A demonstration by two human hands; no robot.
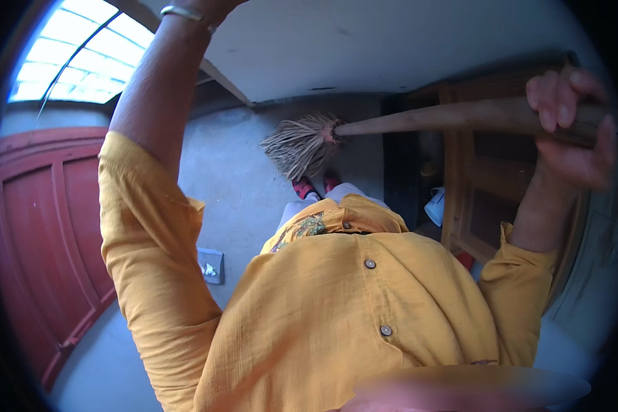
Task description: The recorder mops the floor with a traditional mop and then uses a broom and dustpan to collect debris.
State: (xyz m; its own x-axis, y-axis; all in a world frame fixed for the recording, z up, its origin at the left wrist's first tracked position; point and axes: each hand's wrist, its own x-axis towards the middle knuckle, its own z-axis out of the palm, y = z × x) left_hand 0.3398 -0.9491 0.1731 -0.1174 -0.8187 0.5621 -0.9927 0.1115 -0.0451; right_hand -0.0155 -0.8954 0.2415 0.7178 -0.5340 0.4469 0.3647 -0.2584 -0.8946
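Observation:
My right hand [571, 113] is raised at the far right, its fingers curled around the wooden handle of a string mop or broom [443, 117]. From there the handle slopes down to a head of tan-grey strands [304, 144], which hangs or rests just beyond my red shoes [304, 188]; whether it touches the floor I cannot tell. My left arm reaches up past the top edge, with a bracelet at the wrist; the left hand is out of view. A yellow buttoned shirt covers my body.
A red panelled wooden door [56, 206] stands at left, under a bright barred window [82, 51]. On the floor is a small grey square tray or dustpan [211, 265] with whitish scraps. At right are a brown wooden cabinet [456, 180] and a white container [435, 206].

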